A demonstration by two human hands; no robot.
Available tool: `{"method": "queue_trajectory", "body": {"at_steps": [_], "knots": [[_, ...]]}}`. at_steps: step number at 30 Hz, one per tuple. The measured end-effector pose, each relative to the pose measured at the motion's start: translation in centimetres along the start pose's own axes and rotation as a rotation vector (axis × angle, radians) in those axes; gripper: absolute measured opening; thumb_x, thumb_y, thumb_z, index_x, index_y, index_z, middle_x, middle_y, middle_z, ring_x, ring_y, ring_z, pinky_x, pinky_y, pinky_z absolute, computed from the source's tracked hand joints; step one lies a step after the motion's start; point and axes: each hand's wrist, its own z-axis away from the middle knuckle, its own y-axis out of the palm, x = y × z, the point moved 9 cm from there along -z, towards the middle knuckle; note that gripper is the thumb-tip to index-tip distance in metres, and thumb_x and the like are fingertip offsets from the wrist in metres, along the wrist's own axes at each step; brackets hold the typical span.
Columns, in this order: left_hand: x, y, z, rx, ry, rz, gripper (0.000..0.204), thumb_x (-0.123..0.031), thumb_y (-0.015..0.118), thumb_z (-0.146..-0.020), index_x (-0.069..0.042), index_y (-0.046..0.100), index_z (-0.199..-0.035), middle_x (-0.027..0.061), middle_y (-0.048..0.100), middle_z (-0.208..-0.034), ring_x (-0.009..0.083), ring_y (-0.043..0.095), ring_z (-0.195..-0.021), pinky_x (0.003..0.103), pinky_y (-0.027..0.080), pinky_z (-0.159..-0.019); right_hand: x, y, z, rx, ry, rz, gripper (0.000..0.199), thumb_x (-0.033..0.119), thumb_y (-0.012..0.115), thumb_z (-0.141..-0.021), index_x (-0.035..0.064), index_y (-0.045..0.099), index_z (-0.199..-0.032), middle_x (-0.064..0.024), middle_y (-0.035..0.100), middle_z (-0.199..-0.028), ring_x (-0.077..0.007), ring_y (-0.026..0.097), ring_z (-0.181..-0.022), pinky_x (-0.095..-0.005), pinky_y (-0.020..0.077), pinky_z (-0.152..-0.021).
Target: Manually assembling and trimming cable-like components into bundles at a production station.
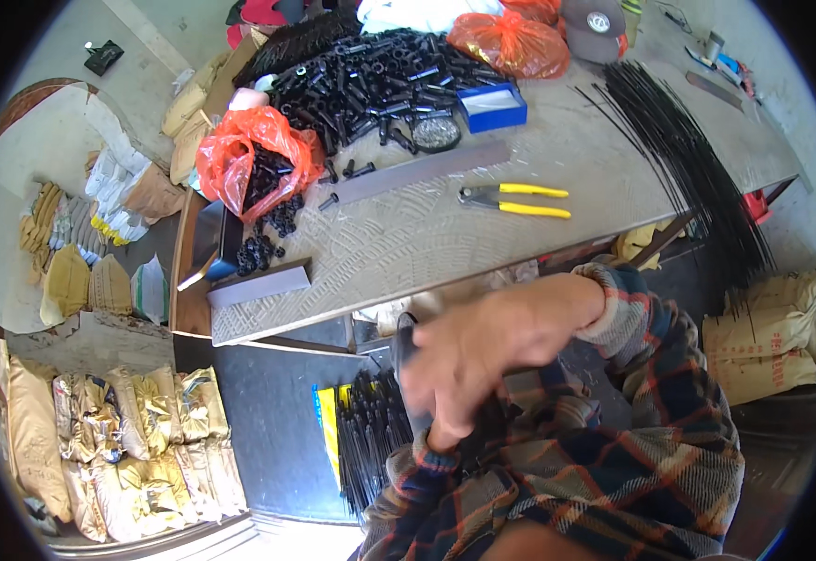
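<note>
My right hand [511,323] reaches across from the right, smeared by motion, just off the near edge of the table. Below it, my left hand [445,411] comes up from its plaid cuff, partly covered by the right one. The two hands meet or overlap. A dark, rounded object [405,338] shows at their left side; its kind and whether a hand holds it are unclear. On the tabletop beyond them lie yellow-handled cutting pliers [531,208], with a flat metal strip [417,176] behind.
A heap of black bolt-like parts [370,89] covers the far table [380,252], beside a red plastic bag [230,154] and a blue box [494,110]. Thin black rods [679,150] overhang the right edge. More rods [370,430] stand below; sacks [146,439] line the left.
</note>
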Motion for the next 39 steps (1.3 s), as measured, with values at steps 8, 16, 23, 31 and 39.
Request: {"method": "queue_trajectory", "body": {"at_steps": [8,16,23,31,39], "knots": [[2.4,-3.4,-1.0,-0.326,-0.413,0.142,0.025,-0.025,0.035,-0.097,-0.002,0.043,-0.091,0.0055,0.047,-0.067,0.0159,0.055,-0.058,0.026,0.045,-0.055,-18.6,-17.6,1.0,-0.336,0.504,1.462,0.025,0.029,0.06,-0.078,0.0084,0.064,-0.091,-0.0091,0.055,-0.1,-0.0264,0.046,-0.102,-0.0429,0.0297,-0.094],[3.3,-5.7,-0.4,-0.333,-0.472,0.149,0.025,-0.025,0.036,-0.096,-0.002,0.044,-0.091,0.0068,0.051,-0.071,0.018,0.059,-0.065,0.03,0.051,-0.065,-24.0,-17.7,-1.1,-0.207,0.765,1.622,0.026,0.025,0.06,-0.077,0.0043,0.061,-0.093,-0.01,0.06,-0.086,-0.0246,0.054,-0.092,-0.0396,0.0363,-0.083],[4.2,-7.2,0.4,-0.525,-0.466,0.26,0.024,-0.023,0.04,-0.095,-0.001,0.047,-0.094,0.0078,0.054,-0.073,0.0154,0.057,-0.063,0.028,0.05,-0.061,-21.1,-17.3,-3.2,-0.647,0.581,0.265,0.022,0.01,0.063,-0.08,0.0017,0.062,-0.101,-0.0034,0.064,-0.087,-0.0066,0.056,-0.079,-0.0209,0.0435,-0.072],[3.6,-7.6,0.8,-0.627,-0.447,0.238,0.021,-0.021,0.041,-0.095,-0.002,0.048,-0.094,0.0063,0.053,-0.066,0.0115,0.048,-0.053,0.022,0.04,-0.051,-28.0,-14.9,-9.7,-0.452,0.571,0.654,0.015,0.017,0.052,-0.085,0.0051,0.058,-0.09,-0.013,0.063,-0.083,-0.0238,0.061,-0.078,-0.034,0.0461,-0.071],[4.8,-6.5,1.1,-0.576,-0.459,0.244,0.024,-0.026,0.041,-0.095,-0.002,0.045,-0.095,0.0063,0.053,-0.068,0.0098,0.049,-0.053,0.022,0.041,-0.049,-31.0,-10.6,-10.5,0.062,0.615,1.296,0.02,0.018,0.063,-0.072,0.0034,0.057,-0.085,-0.0168,0.06,-0.085,-0.0335,0.061,-0.073,-0.0423,0.0456,-0.063]]}}
